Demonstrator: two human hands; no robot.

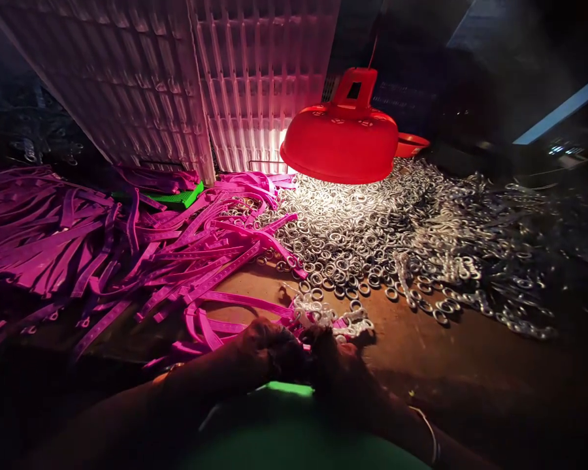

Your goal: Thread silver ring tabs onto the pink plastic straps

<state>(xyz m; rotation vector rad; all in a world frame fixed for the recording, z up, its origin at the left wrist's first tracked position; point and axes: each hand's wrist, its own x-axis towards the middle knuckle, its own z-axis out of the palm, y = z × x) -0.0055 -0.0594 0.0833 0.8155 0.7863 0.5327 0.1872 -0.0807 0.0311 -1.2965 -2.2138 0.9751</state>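
Observation:
My left hand (pixel 267 349) and my right hand (pixel 336 359) come close together at the table's near edge, both in deep shadow. The fingers look bent, but what they hold, if anything, is too dark to make out. Just beyond them lies a small cluster of whitish rings and chain (pixel 318 313), with pink straps (pixel 245 300) running in from the left. A large heap of metal rings (pixel 353 228) spreads beyond and to the right. Many more pink straps (pixel 53 241) are piled at the left.
A red lamp (pixel 343 147) hangs low over the ring heap. Ribbed pale panels (pixel 269 85) stand behind the straps. A green tray (pixel 191 194) lies among the straps. The brown tabletop (pixel 421 352) shows at the front right. Something green (pixel 289 424) is below my hands.

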